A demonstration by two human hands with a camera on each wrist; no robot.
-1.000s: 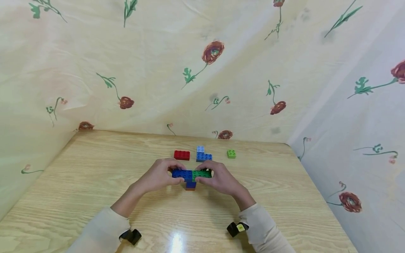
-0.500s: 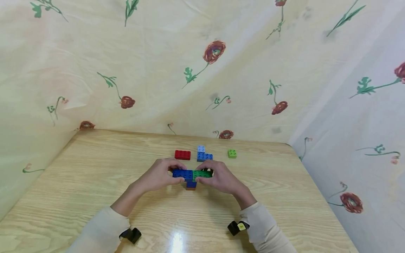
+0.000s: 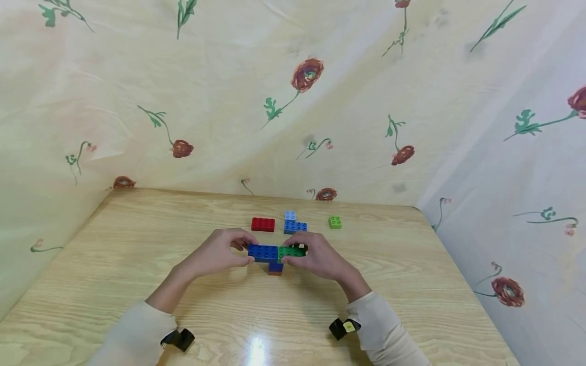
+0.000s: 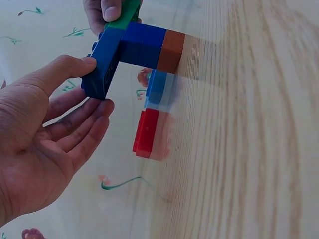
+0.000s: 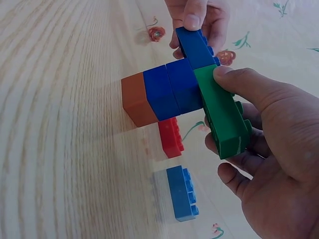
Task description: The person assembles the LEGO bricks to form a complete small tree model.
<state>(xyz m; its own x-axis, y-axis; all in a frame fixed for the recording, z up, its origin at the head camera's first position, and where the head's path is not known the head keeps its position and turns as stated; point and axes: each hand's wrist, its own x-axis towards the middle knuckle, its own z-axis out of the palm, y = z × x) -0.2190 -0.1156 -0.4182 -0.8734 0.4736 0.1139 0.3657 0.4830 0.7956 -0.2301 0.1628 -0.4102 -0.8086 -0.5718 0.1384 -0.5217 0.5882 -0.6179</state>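
The left hand pinches the dark blue brick at its left end, thumb on the near edge and fingers loosely extended behind it, while the right hand grips the green brick the same way, thumb on the near side and fingers curled round the far side. The two bricks sit end to end across the top of a short stack, blue bricks over a brown one, which stands on the surface near the middle. To seat the top row well, it seems best to press straight down with both thumbs at once, keeping the two bricks level and butted together so that neither lifts the other, and to keep the narrow stack from tipping under the overhang. Farther back lie a red brick to the left, a lighter blue brick with a pale blue one just behind it, and a small lime green brick to the right, all well apart from the hands. Nothing lies between the hands and the stack. Flowered cloth hangs behind and to both sides.
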